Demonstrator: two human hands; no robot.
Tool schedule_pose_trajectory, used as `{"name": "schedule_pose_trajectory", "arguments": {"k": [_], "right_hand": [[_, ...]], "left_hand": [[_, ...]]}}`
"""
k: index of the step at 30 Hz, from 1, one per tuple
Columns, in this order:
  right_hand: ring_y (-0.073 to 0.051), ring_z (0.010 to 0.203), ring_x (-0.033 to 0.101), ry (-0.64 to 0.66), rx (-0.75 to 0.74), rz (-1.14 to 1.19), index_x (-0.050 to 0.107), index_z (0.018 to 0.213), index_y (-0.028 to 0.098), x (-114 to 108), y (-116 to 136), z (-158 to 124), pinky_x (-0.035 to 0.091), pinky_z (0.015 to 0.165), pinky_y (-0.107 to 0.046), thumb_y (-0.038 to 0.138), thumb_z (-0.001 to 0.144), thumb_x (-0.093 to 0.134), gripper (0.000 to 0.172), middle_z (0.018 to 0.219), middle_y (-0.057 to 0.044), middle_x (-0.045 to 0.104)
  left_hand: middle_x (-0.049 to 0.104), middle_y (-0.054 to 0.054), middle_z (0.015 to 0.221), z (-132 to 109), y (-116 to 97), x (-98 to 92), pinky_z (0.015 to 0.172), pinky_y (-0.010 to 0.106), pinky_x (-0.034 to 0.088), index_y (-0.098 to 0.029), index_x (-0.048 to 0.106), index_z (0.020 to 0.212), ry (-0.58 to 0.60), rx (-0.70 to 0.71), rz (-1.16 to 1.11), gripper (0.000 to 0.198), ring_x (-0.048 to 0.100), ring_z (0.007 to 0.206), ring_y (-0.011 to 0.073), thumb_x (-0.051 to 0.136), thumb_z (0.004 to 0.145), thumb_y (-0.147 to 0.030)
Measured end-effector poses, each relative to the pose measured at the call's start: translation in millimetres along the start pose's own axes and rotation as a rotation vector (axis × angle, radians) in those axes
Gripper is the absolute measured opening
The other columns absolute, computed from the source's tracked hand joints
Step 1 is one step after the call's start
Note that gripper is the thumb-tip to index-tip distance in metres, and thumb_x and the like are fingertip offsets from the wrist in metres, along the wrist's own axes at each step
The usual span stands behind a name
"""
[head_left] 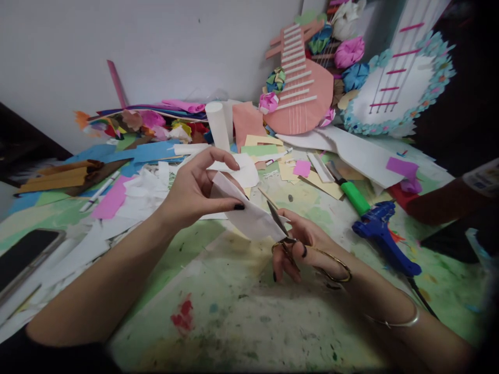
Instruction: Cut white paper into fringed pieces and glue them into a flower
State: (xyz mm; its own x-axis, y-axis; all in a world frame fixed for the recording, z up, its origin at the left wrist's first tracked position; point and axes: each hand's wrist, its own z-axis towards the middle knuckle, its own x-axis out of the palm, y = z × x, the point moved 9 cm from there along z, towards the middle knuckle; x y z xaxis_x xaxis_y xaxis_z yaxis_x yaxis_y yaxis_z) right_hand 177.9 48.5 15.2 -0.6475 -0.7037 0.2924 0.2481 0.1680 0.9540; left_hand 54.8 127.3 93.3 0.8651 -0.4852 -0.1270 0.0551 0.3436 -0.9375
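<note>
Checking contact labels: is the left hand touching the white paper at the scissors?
Touching. Head view: the left hand pinches the white paper, thumb across its near side.

My black-painted left thumbnail [239, 206] shows against a plain white paper sheet [252, 219], above a pale green worktop [234, 322] blotched with red, a blue plastic glue gun [380, 234] toward its right edge.

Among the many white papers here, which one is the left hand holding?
The white piece raised above the table, pinched in the left hand, with the scissors at its right end. The white scraps at left lie unheld instead.
</note>
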Motion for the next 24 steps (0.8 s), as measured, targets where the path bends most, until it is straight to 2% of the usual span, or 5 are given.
{"name": "schedule_pose_trajectory", "arguments": {"k": [6, 10, 15, 19, 24], "right_hand": [[-0.007, 0.046, 0.053, 0.018, 0.082, 0.000, 0.031, 0.121, 0.019, -1.8, -6.6, -2.3, 0.039, 0.042, -0.017, 0.055, 0.077, 0.065, 0.066, 0.075, -0.006, 0.069], [-0.008, 0.047, 0.053, 0.022, 0.154, 0.002, 0.034, 0.119, 0.019, -2.3, -6.9, -4.4, 0.042, 0.043, -0.017, 0.053, 0.073, 0.070, 0.067, 0.063, 0.001, 0.065], [-0.009, 0.050, 0.054, 0.027, 0.185, 0.011, 0.035, 0.121, 0.019, -1.3, -6.9, -5.3, 0.043, 0.043, -0.017, 0.051, 0.072, 0.071, 0.069, 0.064, 0.000, 0.065], [-0.008, 0.050, 0.053, 0.037, 0.156, -0.030, 0.033, 0.124, 0.018, -1.0, -8.2, -4.1, 0.041, 0.046, -0.018, 0.056, 0.073, 0.068, 0.072, 0.070, -0.002, 0.067], [-0.008, 0.049, 0.052, 0.004, 0.133, -0.090, 0.033, 0.123, 0.017, -4.0, -4.4, -2.5, 0.039, 0.045, -0.018, 0.059, 0.076, 0.063, 0.070, 0.075, -0.006, 0.068]], "left_hand": [[0.070, 0.001, 0.073, -1.3, 7.2, 4.7, 0.051, 0.018, 0.050, -0.021, 0.052, 0.101, 0.106, -0.047, 0.018, 0.043, 0.066, 0.059, 0.0126, 0.077, 0.066, -0.019], [0.070, 0.002, 0.072, -2.1, 10.0, 5.0, 0.052, 0.019, 0.052, -0.019, 0.055, 0.098, 0.120, -0.091, 0.043, 0.040, 0.066, 0.057, 0.0128, 0.078, 0.065, -0.019], [0.072, 0.000, 0.073, -1.4, 4.8, 9.2, 0.053, 0.018, 0.053, -0.020, 0.058, 0.095, 0.146, -0.068, 0.026, 0.035, 0.067, 0.060, 0.0125, 0.077, 0.066, -0.015], [0.071, 0.001, 0.074, -1.4, 5.7, 9.0, 0.058, 0.021, 0.056, -0.018, 0.061, 0.090, 0.123, -0.065, 0.054, 0.030, 0.069, 0.066, 0.0143, 0.078, 0.065, -0.018], [0.070, 0.002, 0.077, -1.5, 5.4, 2.1, 0.055, 0.019, 0.055, -0.018, 0.066, 0.083, 0.063, -0.045, 0.168, 0.026, 0.068, 0.066, 0.0140, 0.081, 0.062, -0.021]]}}
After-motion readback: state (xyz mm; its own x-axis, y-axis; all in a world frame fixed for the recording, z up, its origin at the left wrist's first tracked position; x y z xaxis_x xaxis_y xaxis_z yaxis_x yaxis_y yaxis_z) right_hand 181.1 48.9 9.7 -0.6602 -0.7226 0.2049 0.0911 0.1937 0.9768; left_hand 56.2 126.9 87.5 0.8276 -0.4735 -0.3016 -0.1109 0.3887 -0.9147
